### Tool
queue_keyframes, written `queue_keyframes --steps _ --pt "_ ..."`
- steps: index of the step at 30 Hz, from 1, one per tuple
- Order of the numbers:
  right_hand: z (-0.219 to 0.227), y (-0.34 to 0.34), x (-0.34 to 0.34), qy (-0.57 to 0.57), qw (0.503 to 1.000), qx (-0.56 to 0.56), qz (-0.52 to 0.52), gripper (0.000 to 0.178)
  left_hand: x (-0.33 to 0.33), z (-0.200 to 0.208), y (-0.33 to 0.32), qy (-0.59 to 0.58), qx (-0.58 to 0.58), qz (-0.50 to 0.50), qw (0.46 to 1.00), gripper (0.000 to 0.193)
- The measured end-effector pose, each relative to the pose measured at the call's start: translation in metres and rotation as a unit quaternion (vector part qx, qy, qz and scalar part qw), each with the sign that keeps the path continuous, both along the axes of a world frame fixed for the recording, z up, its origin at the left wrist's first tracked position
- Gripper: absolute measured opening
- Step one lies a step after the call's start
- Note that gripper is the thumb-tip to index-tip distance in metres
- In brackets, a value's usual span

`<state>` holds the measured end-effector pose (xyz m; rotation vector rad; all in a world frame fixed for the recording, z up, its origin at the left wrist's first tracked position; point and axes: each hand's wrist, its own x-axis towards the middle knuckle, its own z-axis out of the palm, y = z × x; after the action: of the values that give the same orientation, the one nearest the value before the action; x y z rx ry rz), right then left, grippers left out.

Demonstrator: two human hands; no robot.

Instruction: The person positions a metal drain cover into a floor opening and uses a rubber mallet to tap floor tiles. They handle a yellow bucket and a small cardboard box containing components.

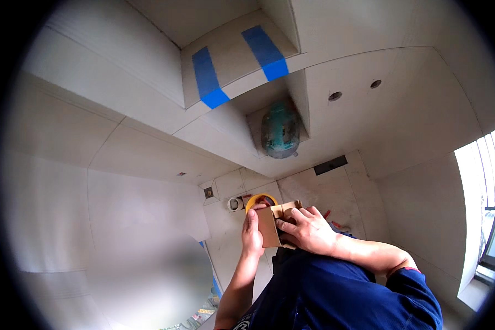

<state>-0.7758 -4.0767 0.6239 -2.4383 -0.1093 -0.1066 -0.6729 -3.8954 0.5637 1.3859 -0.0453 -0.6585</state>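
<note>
Flat brown cardboard package (269, 226) at lower centre of frame, gripped between both hands; no labels, signs, screens.

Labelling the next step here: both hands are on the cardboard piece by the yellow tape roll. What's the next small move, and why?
Probably draw a strip off the yellow tape roll onto the cardboard piece. The left hand steadies the cardboard's left edge with fingers up at the roll, and the right hand presses on it from the right. Whether a tape end is already free cannot be told.
</note>
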Motion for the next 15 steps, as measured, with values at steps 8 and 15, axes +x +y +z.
queue_keyframes --steps 8,15 --pt "-0.101 0.011 -0.009 0.056 0.713 0.693 -0.088 0.040 -0.020 0.081 -0.047 -0.375 0.288 -0.138 0.870 0.051" --pt "-0.087 0.009 -0.006 0.111 0.425 0.883 -0.165 0.031 -0.022 0.067 -0.062 -0.367 0.273 -0.172 0.872 0.051"
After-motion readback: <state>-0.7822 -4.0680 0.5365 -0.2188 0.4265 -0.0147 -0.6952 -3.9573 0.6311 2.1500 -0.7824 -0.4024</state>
